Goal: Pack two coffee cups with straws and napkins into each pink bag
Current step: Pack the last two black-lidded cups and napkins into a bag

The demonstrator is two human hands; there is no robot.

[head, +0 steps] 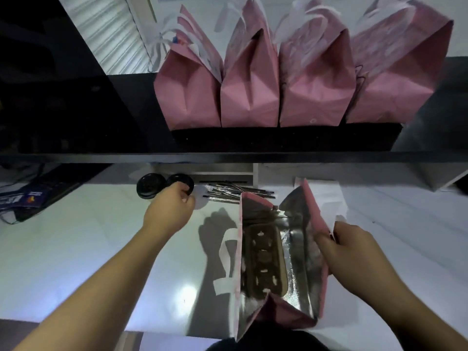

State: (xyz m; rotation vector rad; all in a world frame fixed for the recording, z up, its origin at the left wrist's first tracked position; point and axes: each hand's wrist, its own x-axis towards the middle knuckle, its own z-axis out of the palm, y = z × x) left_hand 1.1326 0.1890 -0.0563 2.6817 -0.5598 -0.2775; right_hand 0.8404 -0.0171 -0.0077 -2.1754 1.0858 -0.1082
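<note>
An open pink bag (316,211) with a silver foil lining stands on the white counter in front of me; a brown cardboard cup carrier (263,259) lies at its bottom. My right hand (349,252) pinches the bag's right rim and holds it open. My left hand (169,211) reaches back left and its fingers curl round the nearer of two black-lidded coffee cups (188,184); the other cup (148,186) stands just left of it. Wrapped straws (233,192) lie in a loose pile behind the bag.
Several filled pink bags (249,79) with white handles stand in a row on the raised black shelf (228,157) above the counter. White paper (326,196) lies behind the open bag. A dark keyboard and printed card (33,196) sit far left.
</note>
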